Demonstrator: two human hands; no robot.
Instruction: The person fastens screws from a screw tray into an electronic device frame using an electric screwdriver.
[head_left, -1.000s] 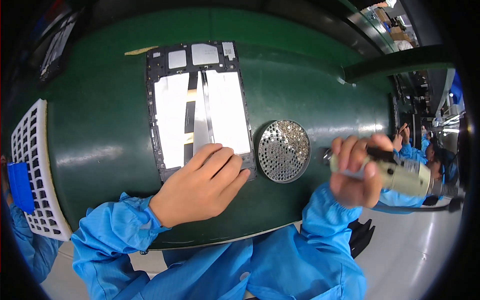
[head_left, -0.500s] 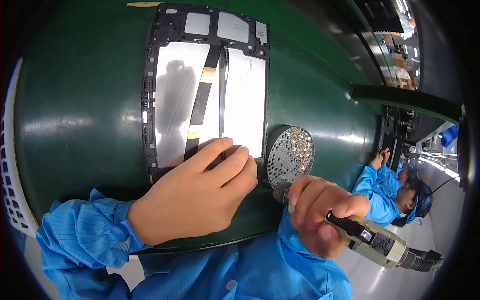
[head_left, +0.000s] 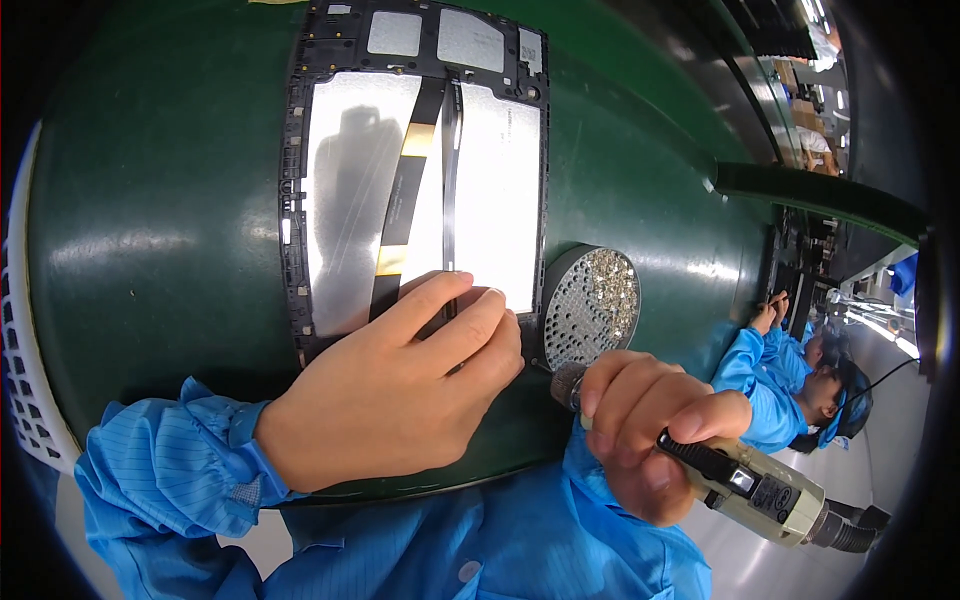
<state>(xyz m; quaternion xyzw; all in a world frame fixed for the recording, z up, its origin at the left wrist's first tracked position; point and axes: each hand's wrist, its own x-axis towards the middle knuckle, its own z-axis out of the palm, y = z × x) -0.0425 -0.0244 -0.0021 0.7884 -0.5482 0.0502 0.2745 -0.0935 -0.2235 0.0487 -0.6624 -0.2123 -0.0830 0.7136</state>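
A tablet's black frame [head_left: 293, 255] with silver metal plates lies on the green work surface in front of me. A black ribbon cable with gold bands [head_left: 402, 195] runs down its middle, beside a thin dark cable [head_left: 450, 190]. My left hand [head_left: 395, 375] rests over the frame's near end with its fingers bent and bunched; their tips and anything between them are hidden. Lower right, my right hand [head_left: 650, 425] is wrapped round a pale electric screwdriver [head_left: 785, 500], thumb by its black lever. The tool's knurled nose [head_left: 568, 383] points left toward my left hand; its bit does not show clearly.
Just right of the frame sits a round perforated screw tray [head_left: 570, 320] with many small screws heaped on one side. A white slotted rack [head_left: 32, 390] stands at the left edge. Farther right, a person in blue [head_left: 770, 390] works beyond a dark green bar [head_left: 820, 193].
The whole view has shifted slightly, with the frame sitting a little higher and the tray a little farther right. Both hands keep the same pose, the right one still round the screwdriver.
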